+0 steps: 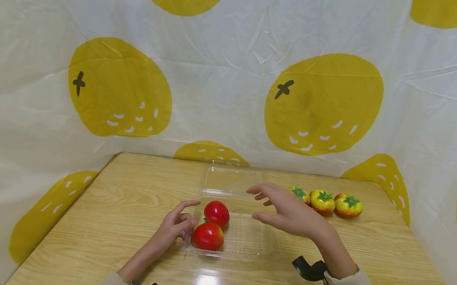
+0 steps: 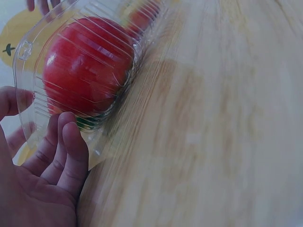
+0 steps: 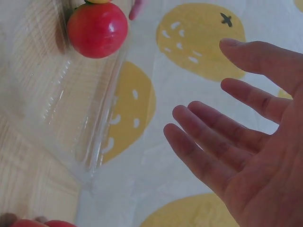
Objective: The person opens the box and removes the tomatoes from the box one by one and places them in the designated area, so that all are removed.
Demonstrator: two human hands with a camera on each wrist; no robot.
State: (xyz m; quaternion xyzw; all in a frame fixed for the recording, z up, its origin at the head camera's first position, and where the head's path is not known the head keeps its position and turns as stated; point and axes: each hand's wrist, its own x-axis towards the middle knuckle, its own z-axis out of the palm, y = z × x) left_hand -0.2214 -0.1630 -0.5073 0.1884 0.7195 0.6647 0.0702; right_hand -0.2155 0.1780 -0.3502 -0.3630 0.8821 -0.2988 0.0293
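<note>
A clear plastic clamshell box [image 1: 244, 239] lies open on the table, its lid [image 1: 230, 180] laid back on the far side. Two red tomatoes [image 1: 208, 236] sit one behind the other along the box's left side. My left hand [image 1: 171, 228] pinches the left edge of the box, fingers against the outer wall; one tomato [image 2: 90, 66] shows through the ribbed plastic close to the fingertips. Over the box's right part hovers my right hand [image 1: 286, 211], fingers spread and loosely bent, holding nothing. The right wrist view shows its empty palm [image 3: 265, 189] and a tomato [image 3: 98, 30] in the box.
Three tomatoes [image 1: 322, 202] with yellow tops and green leaves stand in a row at the back right; my right hand partly covers the leftmost. A white curtain [image 1: 222, 89] with large yellow fruit prints hangs behind and beside the wooden table [image 1: 118, 205].
</note>
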